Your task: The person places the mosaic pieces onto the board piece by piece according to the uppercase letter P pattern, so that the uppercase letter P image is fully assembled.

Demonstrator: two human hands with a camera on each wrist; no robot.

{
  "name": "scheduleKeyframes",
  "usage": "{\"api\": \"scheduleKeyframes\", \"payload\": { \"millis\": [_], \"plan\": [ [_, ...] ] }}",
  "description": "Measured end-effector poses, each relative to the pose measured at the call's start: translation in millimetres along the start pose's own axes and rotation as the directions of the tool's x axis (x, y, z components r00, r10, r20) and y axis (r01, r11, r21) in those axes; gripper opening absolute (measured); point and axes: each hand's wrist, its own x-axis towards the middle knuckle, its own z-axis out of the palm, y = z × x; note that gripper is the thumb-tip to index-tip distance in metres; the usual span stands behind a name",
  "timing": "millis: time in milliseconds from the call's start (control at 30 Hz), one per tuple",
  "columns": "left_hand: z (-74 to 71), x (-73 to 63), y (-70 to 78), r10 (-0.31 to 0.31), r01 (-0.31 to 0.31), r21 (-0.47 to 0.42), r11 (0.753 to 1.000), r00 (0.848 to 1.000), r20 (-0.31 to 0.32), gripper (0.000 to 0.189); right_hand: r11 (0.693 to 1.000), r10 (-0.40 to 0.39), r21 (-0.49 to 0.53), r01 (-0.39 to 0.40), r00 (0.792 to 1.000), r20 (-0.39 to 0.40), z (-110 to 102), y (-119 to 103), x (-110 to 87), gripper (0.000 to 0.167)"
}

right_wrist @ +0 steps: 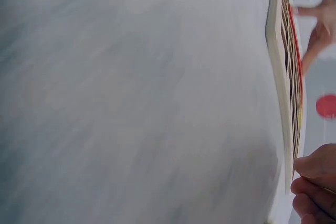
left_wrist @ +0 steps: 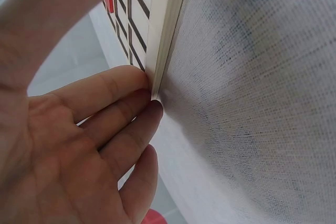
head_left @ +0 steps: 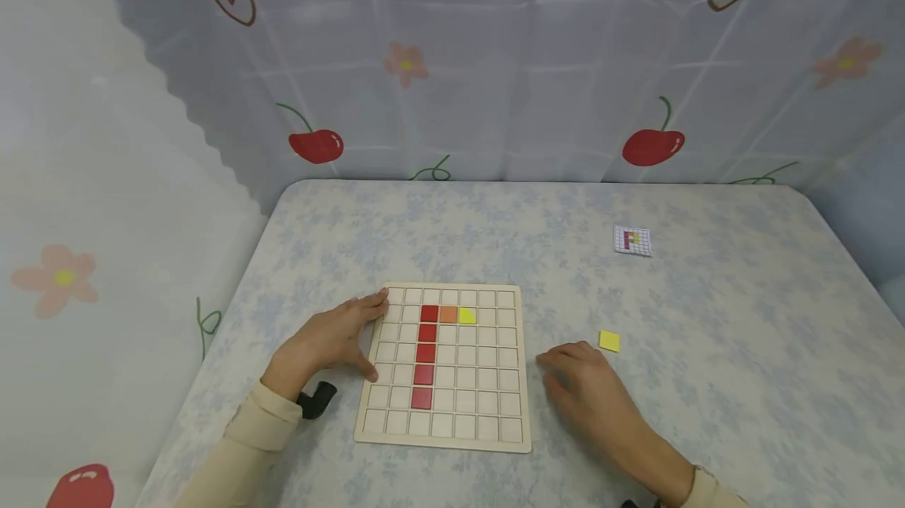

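A wooden grid board (head_left: 525, 382) lies on the table in front of me. My left hand (head_left: 332, 335) spreads along its left side, thumb and fingertips touching the edge; in the left wrist view the fingers (left_wrist: 121, 85) are nearly straight. A column of red tiles (head_left: 424, 352) sits in the grid, with an orange tile (head_left: 448, 315) and a yellow rounded-corner tile (head_left: 467, 316) beside its top. Just right of the board is my right hand (head_left: 590, 394), its fingers bent. Whether its fingertips hold anything is hidden. A yellow square tile (head_left: 609, 341) lies by its knuckles.
A small pattern card (head_left: 632, 241) with a coloured grid lies at the back right of the table (head_left: 742, 319). Behind the table hangs a printed curtain (head_left: 495, 60). A black curved object (head_left: 318, 401) shows at my left wrist.
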Motion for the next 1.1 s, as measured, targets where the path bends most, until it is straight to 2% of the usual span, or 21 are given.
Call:
{"api": "scheduleKeyframes", "payload": {
  "millis": [100, 233, 600, 767, 967, 1100],
  "plan": [
    [0.7, -1.3, -1.3, -0.001, 0.001, -0.005, 1.0, 1.0, -0.005, 0.109, 0.997, 0.079, -0.007, -0.079, 0.997, -0.027, -13.5, 16.9, -7.2, 0.029],
    [1.1, -2.6, -2.6, -0.004, 0.004, -0.01, 1.0, 1.0, -0.009, 0.108, 0.988, 0.148, -0.039, -0.149, 0.989, -0.019, -26.5, 31.9, -13.0, 0.031],
    [2.3, -3.9, -5.5, -0.011, 0.011, -0.02, 1.0, 1.0, -0.008, 0.108, 0.975, 0.215, -0.053, -0.214, 0.976, 0.019, -28.0, 38.5, -15.5, 0.025],
    [1.4, -3.9, -4.8, -0.012, 0.011, -0.018, 1.0, 1.0, -0.005, 0.108, 0.98, 0.188, -0.057, -0.189, 0.982, -0.026, -27.7, 38.8, -16.6, 0.024],
    [-0.5, -1.7, -0.5, -0.005, 0.005, -0.007, 1.0, 1.0, 0.007, 0.108, 0.994, 0.102, -0.024, -0.104, 0.993, -0.051, -23.9, 32.4, -16.0, 0.024],
    [-0.8, -0.3, 1.2, -0.012, 0.012, 0.008, 1.0, 1.0, 0.012, 0.11, 0.999, 0.044, -0.009, -0.044, 0.998, -0.051, -15.1, 21.3, -6.4, 0.025]
  ]
}}
